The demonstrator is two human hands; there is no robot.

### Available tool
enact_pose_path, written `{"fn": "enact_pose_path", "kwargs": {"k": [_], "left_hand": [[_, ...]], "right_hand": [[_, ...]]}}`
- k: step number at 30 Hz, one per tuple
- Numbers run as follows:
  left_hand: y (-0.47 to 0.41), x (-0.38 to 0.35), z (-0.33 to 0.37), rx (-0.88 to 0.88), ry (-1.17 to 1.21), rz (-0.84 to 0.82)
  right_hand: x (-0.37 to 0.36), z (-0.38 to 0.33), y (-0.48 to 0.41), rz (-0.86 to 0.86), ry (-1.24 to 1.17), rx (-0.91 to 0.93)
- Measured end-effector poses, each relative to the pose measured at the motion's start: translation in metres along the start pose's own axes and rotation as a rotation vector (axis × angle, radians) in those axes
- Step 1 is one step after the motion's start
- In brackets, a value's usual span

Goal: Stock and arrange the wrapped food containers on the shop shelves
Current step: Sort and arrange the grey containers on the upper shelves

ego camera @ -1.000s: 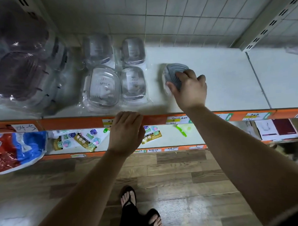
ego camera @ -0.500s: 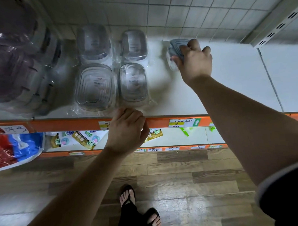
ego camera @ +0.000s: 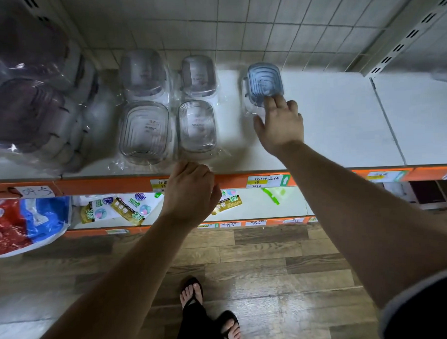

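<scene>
Dark pale-hemmed short sleeve (ego camera: 430,306), black trousers (ego camera: 195,325) and flip-flops (ego camera: 232,318).

Left hand (ego camera: 190,193) fingers partly hidden; blue container (ego camera: 264,81) blurred.

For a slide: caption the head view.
Right hand touches a blue wrapped container on the white shelf; left hand at its orange edge.

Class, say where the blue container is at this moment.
In the head view, the blue container sits at the back of the white shelf, right of the clear containers, the right hand touching it.
</scene>
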State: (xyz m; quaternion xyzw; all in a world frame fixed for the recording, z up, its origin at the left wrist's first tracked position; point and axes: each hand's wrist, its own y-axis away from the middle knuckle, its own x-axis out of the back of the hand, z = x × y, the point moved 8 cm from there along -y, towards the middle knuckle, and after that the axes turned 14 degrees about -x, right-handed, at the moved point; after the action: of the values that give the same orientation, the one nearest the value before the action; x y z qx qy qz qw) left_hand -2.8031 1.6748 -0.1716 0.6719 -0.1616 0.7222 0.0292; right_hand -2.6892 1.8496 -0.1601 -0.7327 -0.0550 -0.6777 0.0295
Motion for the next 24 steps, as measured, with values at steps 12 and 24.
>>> {"fn": "enact_pose_path", "kwargs": {"k": [12, 24], "left_hand": [[0.031, 0.126, 0.057, -0.002, 0.000, 0.027], [0.039, 0.271, 0.097, -0.070, -0.086, 0.279]], "right_hand": [[0.106, 0.023, 0.141, 0.022, -0.265, 0.049], [0.256, 0.031, 0.221, 0.238, -0.559, 0.162]]}}
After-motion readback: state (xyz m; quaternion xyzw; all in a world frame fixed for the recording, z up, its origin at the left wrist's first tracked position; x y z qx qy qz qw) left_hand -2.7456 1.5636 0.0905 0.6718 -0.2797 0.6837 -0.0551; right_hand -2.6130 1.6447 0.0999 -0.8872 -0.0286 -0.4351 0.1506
